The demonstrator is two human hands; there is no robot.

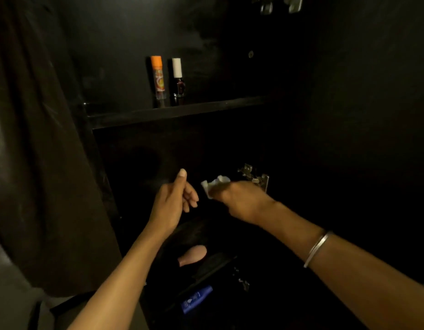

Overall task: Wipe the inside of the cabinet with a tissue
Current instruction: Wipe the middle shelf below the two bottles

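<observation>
A dark, dim cabinet fills the view, with a black shelf [172,113] across its upper part. My right hand [239,201] reaches into the lower compartment and grips a crumpled white tissue [214,184], which sticks out past the fingers to the left. My left hand [172,198] hovers beside it at the left, thumb raised and fingers loosely curled, holding nothing. A thin metal bangle [316,248] sits on my right wrist.
Two small bottles stand on the shelf: one with an orange cap [157,77], one with a white cap [177,78]. A metal hinge [255,176] sits just behind my right hand. Below lie a pink object [193,254] and a blue tube [196,298]. The open door [39,139] hangs at the left.
</observation>
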